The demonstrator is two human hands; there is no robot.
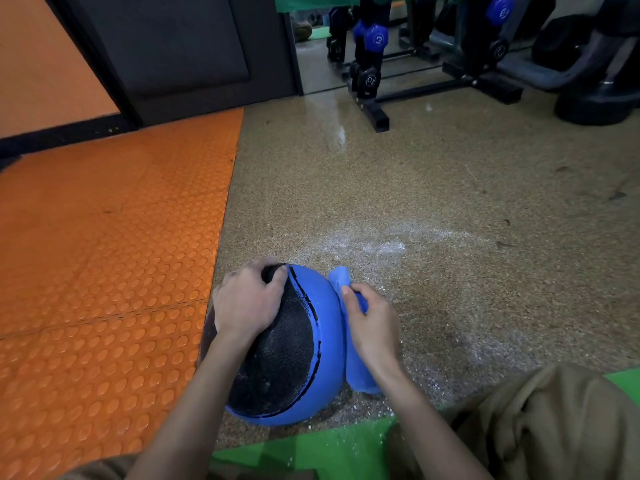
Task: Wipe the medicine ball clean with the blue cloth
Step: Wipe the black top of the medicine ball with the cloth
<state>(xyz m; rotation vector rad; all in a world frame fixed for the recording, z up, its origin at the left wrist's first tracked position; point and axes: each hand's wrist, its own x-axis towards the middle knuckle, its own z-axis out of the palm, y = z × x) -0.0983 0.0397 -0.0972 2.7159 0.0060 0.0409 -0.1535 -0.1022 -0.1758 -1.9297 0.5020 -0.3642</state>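
A blue and black medicine ball (304, 355) sits on the speckled floor just in front of me. My left hand (247, 303) lies over its upper left side, fingers curled round the black textured panel. My right hand (372, 322) grips the blue cloth (356, 372) and holds it against the ball's right side. The cloth sticks out above my fingers and hangs down below my wrist. White powder flecks dot the ball's black panel.
White dust is spread on the floor (367, 245) beyond the ball. An orange studded mat (104, 254) lies to the left. A green mat (311, 452) lies under my knees. A dumbbell rack (370, 74) and other gym equipment stand at the back right.
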